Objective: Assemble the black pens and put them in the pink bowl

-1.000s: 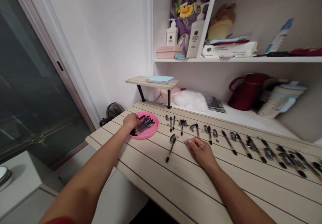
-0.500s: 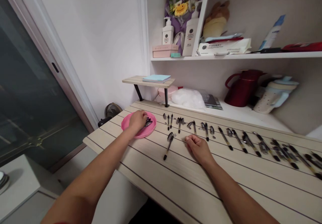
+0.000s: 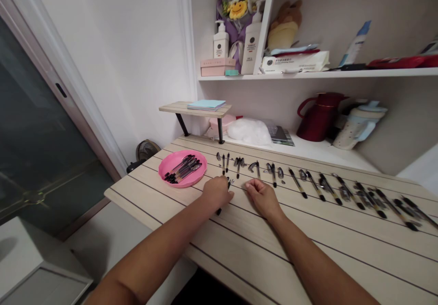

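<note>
Your bare left hand (image 3: 217, 191) is compact, with a broad, rounded back, and most of its fingers are hidden from view. Your left forearm (image 3: 160, 245) is uncovered too, smooth in outline, narrow at the wrist and fuller toward the elbow. Your bare right hand (image 3: 265, 198) has a slender thumb, its nail too small to make out. Your right forearm (image 3: 308, 250) is likewise unsleeved as far as the picture's lower edge, thickening evenly from its slim wrist. Your upper sleeves lie outside the view.
</note>
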`<state>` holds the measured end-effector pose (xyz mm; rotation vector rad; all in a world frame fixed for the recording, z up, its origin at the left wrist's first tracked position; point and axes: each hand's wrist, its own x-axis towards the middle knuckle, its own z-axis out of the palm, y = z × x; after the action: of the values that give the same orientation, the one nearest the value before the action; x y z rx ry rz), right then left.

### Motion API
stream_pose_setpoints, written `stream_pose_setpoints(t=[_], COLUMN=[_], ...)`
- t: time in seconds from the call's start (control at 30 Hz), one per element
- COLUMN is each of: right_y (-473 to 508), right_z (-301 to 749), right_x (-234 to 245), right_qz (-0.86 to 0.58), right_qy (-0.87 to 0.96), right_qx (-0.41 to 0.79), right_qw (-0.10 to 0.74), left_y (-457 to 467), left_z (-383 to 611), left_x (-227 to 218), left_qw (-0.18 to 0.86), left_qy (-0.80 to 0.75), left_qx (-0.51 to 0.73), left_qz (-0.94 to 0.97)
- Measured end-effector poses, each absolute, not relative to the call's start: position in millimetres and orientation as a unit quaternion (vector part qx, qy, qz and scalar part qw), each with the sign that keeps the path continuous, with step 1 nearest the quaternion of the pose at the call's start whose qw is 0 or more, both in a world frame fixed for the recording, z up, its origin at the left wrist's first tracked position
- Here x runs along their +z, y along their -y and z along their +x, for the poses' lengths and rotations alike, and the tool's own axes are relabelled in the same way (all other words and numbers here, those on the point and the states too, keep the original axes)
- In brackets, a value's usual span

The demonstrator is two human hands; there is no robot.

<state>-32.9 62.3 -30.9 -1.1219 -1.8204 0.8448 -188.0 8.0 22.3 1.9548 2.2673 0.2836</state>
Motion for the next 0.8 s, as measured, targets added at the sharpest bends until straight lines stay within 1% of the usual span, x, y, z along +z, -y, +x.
stream_pose_setpoints(t=[0.13, 0.2, 0.27, 0.4, 0.47, 0.5, 0.57, 0.67, 0.73, 0.8], right_y=[-60, -60, -62, -71, -74, -75, -75, -74, -74, -77], right_z=[-44, -53, -61, -70, -70, -70, -68, -61, -53, -41], right_x=[-24, -19, -15, -12, -12, -11, -11, -10, -8, -6], right_qz=[-0.417, -0.402, -0.411, -0.426, -0.421, -0.418, -0.417, -0.423, -0.433, -0.448], right_qy=[0.83, 0.861, 0.867, 0.866, 0.868, 0.868, 0.866, 0.857, 0.833, 0.781], right_qx=[0.179, 0.127, 0.113, 0.127, 0.134, 0.138, 0.145, 0.147, 0.177, 0.246], right_qw=[0.325, 0.284, 0.256, 0.228, 0.226, 0.228, 0.235, 0.253, 0.295, 0.358], left_y=[-5, -3, -2, 3, 6, 7, 8, 5, 0, -6], left_z=[-189, -189, -190, -200, -208, -211, -214, -210, -202, -192], left_x=[19, 18, 19, 26, 32, 35, 42, 50, 53, 53], left_qw=[0.073, 0.073, 0.073, 0.07, 0.097, 0.136, 0.26, 0.446, 0.527, 0.585], left_qy=[-0.751, -0.749, -0.748, -0.754, -0.757, -0.755, -0.726, -0.615, -0.536, -0.478], left_qx=[0.091, 0.094, 0.099, 0.111, 0.146, 0.184, 0.296, 0.447, 0.491, 0.496], left_qz=[0.65, 0.651, 0.652, 0.643, 0.629, 0.615, 0.563, 0.473, 0.44, 0.429])
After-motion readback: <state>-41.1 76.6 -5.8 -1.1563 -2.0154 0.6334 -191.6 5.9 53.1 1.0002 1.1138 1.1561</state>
